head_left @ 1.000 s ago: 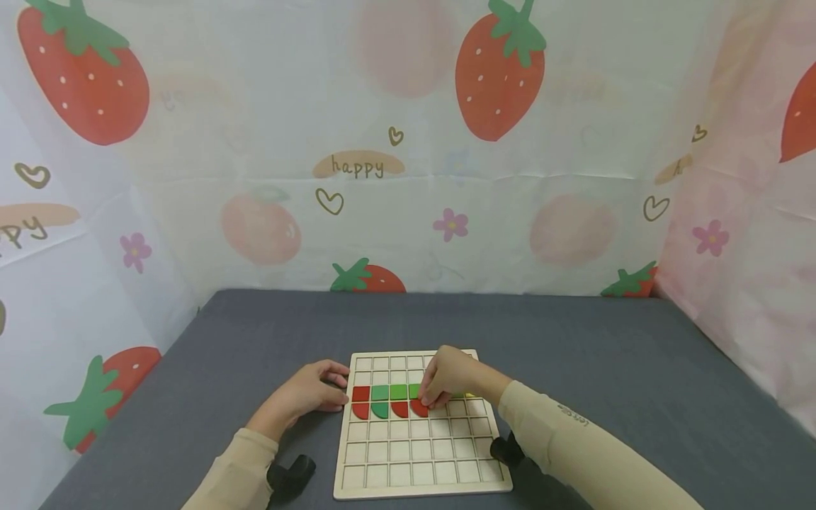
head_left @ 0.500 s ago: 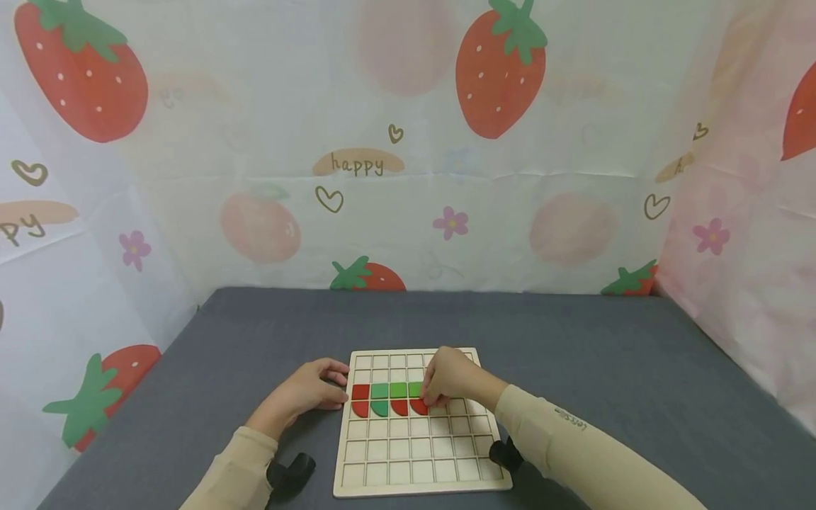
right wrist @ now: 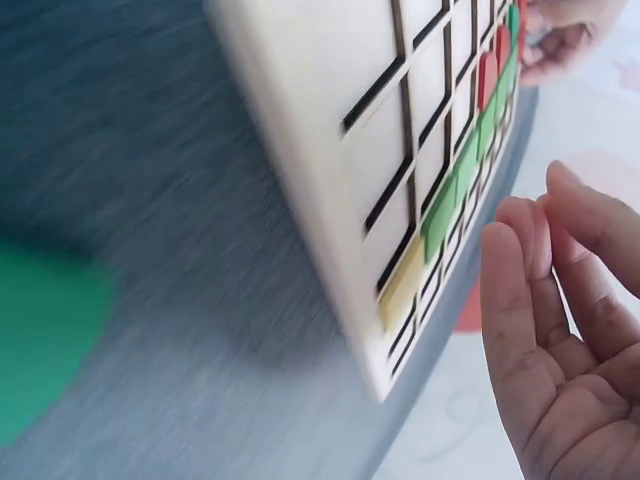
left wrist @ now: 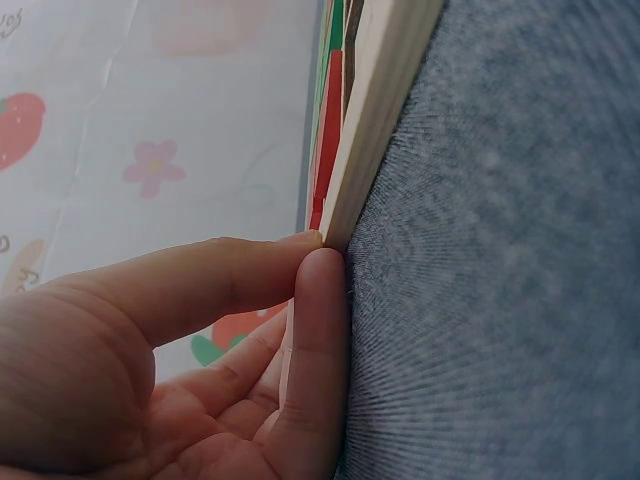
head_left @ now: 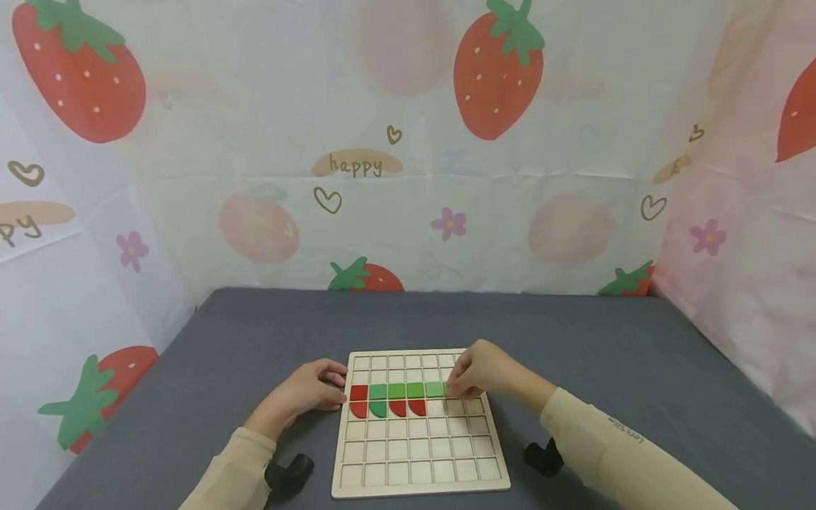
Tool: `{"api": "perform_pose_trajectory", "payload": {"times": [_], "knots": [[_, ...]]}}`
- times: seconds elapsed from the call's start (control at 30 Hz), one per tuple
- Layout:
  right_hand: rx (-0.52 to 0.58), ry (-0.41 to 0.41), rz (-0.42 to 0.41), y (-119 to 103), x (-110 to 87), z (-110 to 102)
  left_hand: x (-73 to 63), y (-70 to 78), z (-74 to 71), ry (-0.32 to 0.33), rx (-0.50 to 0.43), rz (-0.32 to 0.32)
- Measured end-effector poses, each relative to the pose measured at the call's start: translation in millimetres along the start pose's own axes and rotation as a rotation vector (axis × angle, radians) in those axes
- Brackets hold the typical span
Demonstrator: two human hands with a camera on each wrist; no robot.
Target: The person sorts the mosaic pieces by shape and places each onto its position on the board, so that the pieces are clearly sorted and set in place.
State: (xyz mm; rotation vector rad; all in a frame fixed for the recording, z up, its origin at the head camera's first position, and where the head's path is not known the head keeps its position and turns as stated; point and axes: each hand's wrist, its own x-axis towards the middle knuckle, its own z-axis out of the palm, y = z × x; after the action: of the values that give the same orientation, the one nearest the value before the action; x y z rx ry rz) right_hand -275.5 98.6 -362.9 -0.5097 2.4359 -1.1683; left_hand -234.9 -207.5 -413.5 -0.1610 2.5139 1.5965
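Note:
A square wooden grid board (head_left: 421, 450) lies on the table, with colored tiles across two of its rows. The upper row runs from a red square tile (head_left: 359, 392) through green square tiles (head_left: 415, 390); in the right wrist view it ends in a yellow tile (right wrist: 402, 285). Beneath it sit rounded red tiles (head_left: 398, 408) and a rounded green tile (head_left: 378, 409). My left hand (head_left: 304, 389) pinches the board's left edge between thumb and forefinger. Above the right part of the tile row hovers my right hand (head_left: 487, 372), fingers loosely bent, nothing visible between them.
A dark grey cloth (head_left: 268, 322) covers the table, bounded by strawberry-print curtains (head_left: 408, 212) behind and at the sides. Black wrist mounts (head_left: 290, 474) hang under both forearms. In the right wrist view, a blurred green shape (right wrist: 45, 340) shows near the board.
My right hand has moved right, away from the rightmost rounded red tile, uncovering a light green square and a bare cell below it. My left hand stays at the board's edge.

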Motion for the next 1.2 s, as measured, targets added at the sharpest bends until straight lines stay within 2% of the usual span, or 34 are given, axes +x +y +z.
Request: {"api": "perform_pose_trajectory", "payload": {"times": [0.33,0.6,0.83,1.07,1.2], "knots": [[-0.009,0.021,0.058,25.4,-29.6,-25.3,0.7,-1.3,-0.5,-0.014,-0.01,0.016],[-0.019,-0.002,0.049,40.7,-49.2,-38.3,0.5,-0.5,-0.1,-0.013,-0.007,0.013],[-0.015,-0.03,0.104,49.8,-60.0,-41.3,0.8,0.0,0.3,-0.009,0.003,0.01],[0.05,-0.095,0.099,61.7,-69.6,-41.9,1.3,-0.4,0.7,-0.01,0.005,0.004],[0.076,-0.106,0.097,66.3,-74.5,-41.7,1.1,-0.1,0.9,-0.003,0.008,0.005]]}}
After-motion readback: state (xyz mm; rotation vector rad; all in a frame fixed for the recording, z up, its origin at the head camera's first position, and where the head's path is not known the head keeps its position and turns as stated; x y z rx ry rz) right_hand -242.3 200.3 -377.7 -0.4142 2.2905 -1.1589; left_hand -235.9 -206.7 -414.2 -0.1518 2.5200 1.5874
